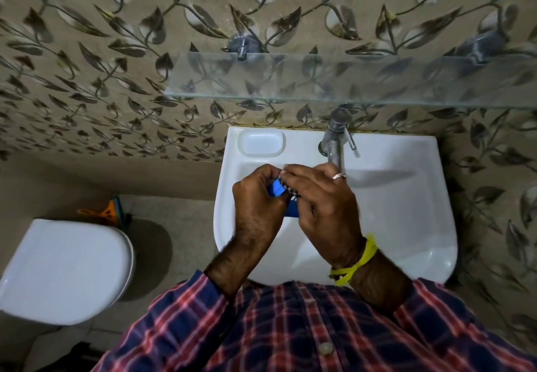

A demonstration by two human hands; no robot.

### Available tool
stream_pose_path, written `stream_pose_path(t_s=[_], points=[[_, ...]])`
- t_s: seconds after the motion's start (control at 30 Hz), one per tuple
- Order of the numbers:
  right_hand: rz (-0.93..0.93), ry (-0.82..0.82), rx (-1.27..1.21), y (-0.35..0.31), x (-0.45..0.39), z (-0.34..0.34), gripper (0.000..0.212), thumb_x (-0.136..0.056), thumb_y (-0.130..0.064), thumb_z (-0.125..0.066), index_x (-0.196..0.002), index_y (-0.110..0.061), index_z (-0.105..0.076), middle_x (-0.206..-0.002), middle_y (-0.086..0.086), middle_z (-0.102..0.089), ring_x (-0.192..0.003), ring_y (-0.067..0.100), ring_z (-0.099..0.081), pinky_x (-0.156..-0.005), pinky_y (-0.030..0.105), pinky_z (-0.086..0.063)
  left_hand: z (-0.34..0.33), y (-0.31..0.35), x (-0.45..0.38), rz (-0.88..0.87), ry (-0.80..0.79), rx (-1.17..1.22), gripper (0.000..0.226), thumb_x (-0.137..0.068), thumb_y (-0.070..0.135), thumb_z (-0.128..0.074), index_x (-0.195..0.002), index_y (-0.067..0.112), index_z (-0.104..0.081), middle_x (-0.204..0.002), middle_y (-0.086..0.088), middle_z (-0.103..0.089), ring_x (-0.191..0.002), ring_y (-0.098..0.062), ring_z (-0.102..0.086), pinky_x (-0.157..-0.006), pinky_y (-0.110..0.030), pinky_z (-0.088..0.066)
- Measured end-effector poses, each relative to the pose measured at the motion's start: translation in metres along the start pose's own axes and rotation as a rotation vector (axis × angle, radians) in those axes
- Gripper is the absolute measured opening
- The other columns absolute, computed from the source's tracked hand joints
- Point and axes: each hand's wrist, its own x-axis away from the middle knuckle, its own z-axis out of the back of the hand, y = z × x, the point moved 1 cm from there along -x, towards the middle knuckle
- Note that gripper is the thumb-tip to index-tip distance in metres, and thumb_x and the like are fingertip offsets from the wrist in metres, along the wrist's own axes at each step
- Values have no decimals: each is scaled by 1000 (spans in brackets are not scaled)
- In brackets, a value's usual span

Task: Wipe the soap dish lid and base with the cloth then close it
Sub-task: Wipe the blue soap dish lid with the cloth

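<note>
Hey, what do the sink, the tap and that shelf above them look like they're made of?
Sink: glossy white ceramic by the look, with soft highlights on its rim. Tap: polished metal, likely chrome-plated, with mirror-like reflections. Shelf: clear glass, since the leaf-patterned wall shows through it and its edge is greenish.

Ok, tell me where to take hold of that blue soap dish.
Take the blue soap dish by its exposed left edge, coming from the left. The left hand and right hand cover the rest over the sink, so its full shape cannot be judged.
</note>
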Motion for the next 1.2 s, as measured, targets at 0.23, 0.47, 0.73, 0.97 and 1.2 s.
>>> stream_pose_path(t_s=[0.23, 0.47, 0.73, 0.97, 1.2], points=[[-142, -10, -21, 12, 0, 3, 47, -72, 15, -54, -109, -6, -74, -113, 6, -74, -97, 30, -67, -90, 37, -51, 9, -3, 2, 1, 60, 80, 29, -73, 3, -87, -76, 22, -66, -69, 18, -64, -63, 2, -61, -61, -9, -48], [-99, -29, -46, 14, 1, 3, 49, -73, 15, -52, -113, -6, -72, -118, 7, -72, -99, 32, -67, -90, 33, -49, 12, -8, 4, 17, 86, 163, 31, -73, 1, -86, -76, 24, -66, -73, 6, -69, -67, -11, -65, -66, -20, -55], [-49, -38, -65, 5, 8, 3, 49, -78, 7, -48, -119, -8, -70, -123, 5, -70, -98, 31, -63, -87, 37, -52, 23, -14, 11, -6, 90, 261, 41, -73, -5, -84, -77, 30, -64, -69, 19, -70, -65, 2, -64, -65, -12, -51], [-31, 28, 5, -5, 10, -6, 45, -77, 8, -58, -117, -8, -71, -121, 3, -71, -95, 30, -63, -87, 35, -52, 32, -26, 15, 7, 171, 418, 38, -71, -2, -86, -76, 30, -66, -76, 17, -74, -71, 1, -68, -70, -16, -54], [-51, 117, 13, 6, 7, -4, 41, -73, 11, -56, -107, -4, -75, -110, 9, -75, -95, 31, -70, -85, 41, -54, 35, -28, 22, 44, 127, 434, 39, -75, -6, -82, -78, 24, -58, -73, 13, -68, -70, 1, -63, -68, -16, -52]])
